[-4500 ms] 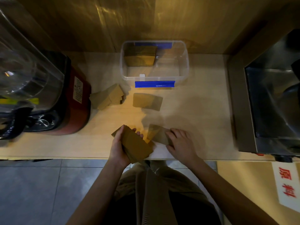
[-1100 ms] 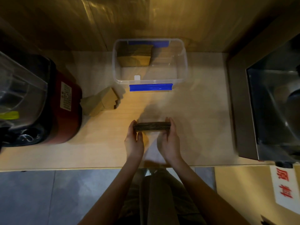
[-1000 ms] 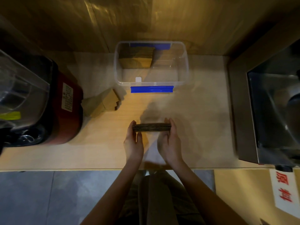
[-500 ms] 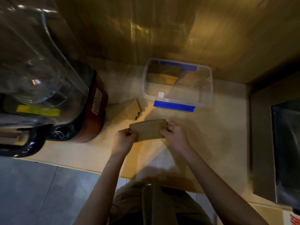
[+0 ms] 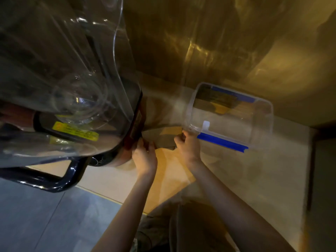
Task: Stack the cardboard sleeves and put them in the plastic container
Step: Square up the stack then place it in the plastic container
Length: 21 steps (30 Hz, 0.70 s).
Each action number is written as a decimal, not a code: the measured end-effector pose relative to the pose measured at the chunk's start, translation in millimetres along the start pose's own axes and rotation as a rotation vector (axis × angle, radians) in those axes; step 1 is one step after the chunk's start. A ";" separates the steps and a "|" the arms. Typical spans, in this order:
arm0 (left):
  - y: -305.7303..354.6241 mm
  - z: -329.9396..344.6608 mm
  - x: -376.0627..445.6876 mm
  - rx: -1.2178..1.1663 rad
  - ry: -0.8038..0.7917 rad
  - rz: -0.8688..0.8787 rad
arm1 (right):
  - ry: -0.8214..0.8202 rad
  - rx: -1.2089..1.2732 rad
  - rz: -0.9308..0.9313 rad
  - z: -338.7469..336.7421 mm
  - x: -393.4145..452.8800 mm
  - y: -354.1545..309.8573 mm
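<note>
A stack of brown cardboard sleeves (image 5: 164, 141) is held flat between my left hand (image 5: 143, 157) and my right hand (image 5: 187, 146), one hand at each end. It rests over the loose pile of sleeves (image 5: 171, 130) lying between the machine and the container. The clear plastic container (image 5: 261, 124) with blue clips stands just right of my right hand, with several sleeves (image 5: 216, 103) standing at its back left. The frame is blurred.
A large red-based blender (image 5: 72, 99) with a clear cover and black handle fills the left side, touching distance from my left hand. The light wooden counter (image 5: 236, 170) runs to a wood wall (image 5: 218, 42) behind. Grey floor tiles lie below left.
My hands turned the squared stack from on edge to flat and carried it forward and left onto the loose pile by the machine. The view swung left and closer.
</note>
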<state>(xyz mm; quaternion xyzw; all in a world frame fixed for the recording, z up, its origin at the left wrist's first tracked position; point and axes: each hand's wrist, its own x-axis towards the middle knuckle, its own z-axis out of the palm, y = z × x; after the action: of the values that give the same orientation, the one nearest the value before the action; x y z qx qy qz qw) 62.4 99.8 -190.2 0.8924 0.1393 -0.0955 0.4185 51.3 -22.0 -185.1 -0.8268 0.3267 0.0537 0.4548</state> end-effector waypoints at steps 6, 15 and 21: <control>-1.9 16.0 -5.2 -0.037 -0.022 -0.131 | 0.043 -0.255 -0.069 10.0 2.9 8.8; -8.4 15.5 0.2 -0.245 -0.075 -0.266 | -0.074 0.535 0.250 -4.1 14.0 3.3; -15.3 15.6 7.8 -0.193 -0.085 -0.260 | -0.147 0.475 0.292 1.1 18.0 -0.2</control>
<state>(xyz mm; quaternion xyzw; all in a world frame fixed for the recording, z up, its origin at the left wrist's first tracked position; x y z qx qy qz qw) 64.0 98.4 -213.3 0.8176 0.2440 -0.1727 0.4922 65.7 -30.0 -192.6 -0.6353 0.4118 0.1003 0.6456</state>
